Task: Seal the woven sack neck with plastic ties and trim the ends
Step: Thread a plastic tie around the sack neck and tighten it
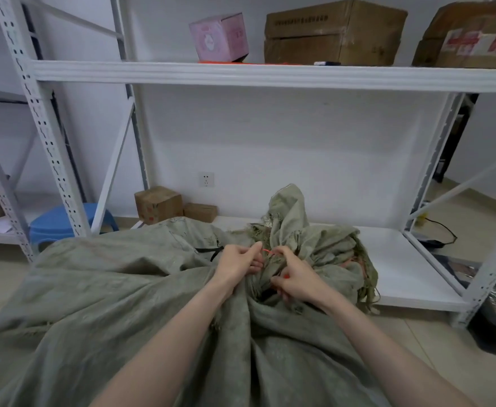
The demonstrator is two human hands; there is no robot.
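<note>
red plastic tie [267, 252] is pinched between left hand [239, 261] and right hand [295, 278], fingers closed, at the floor-lying woven sack [129, 289] neck [266, 270]; bunched cloth may slip free, loosening the loop.

The red tie [267, 252] is mostly hidden between the fingers; the sack [123, 289] is cut by the bottom edge

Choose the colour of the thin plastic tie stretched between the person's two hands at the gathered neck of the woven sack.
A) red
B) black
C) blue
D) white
A: a thin red tie runs between the left hand and the right hand over the bunched neck of the woven sack.
</note>
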